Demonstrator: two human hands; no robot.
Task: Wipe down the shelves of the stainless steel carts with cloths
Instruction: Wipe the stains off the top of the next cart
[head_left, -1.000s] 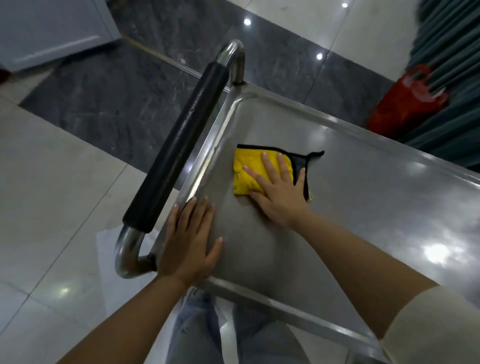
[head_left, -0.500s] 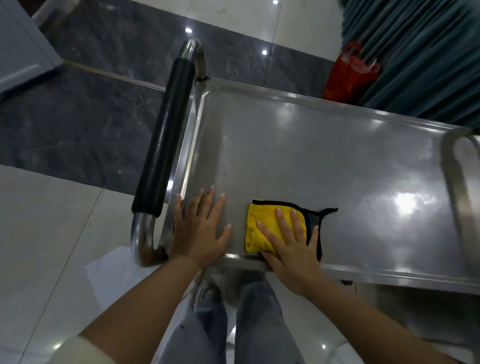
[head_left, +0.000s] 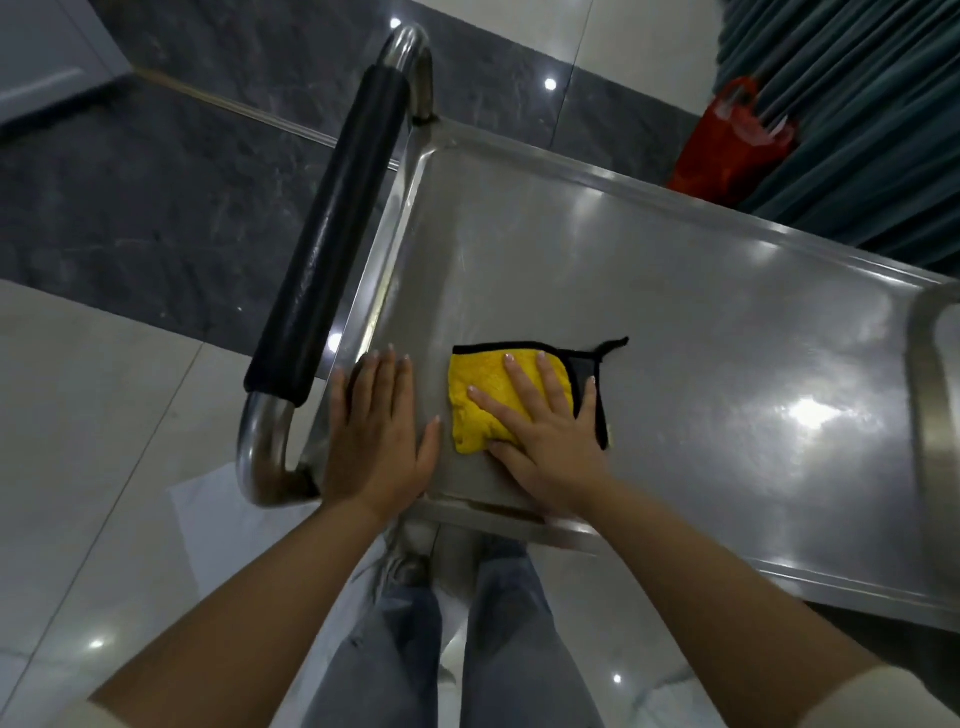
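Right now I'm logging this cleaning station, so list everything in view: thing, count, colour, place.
cloth: one, yellow with black edging, flat on the top shelf near its front left corner
top shelf: one, bare steel, cart top
handle: one, black grip on a steel tube, cart's left end
bag: one, red, floor beyond the cart
curtain: one, dark green, upper right
floor: pale and dark grey tiles
left hand: flat on the shelf corner
right hand: pressing the cloth
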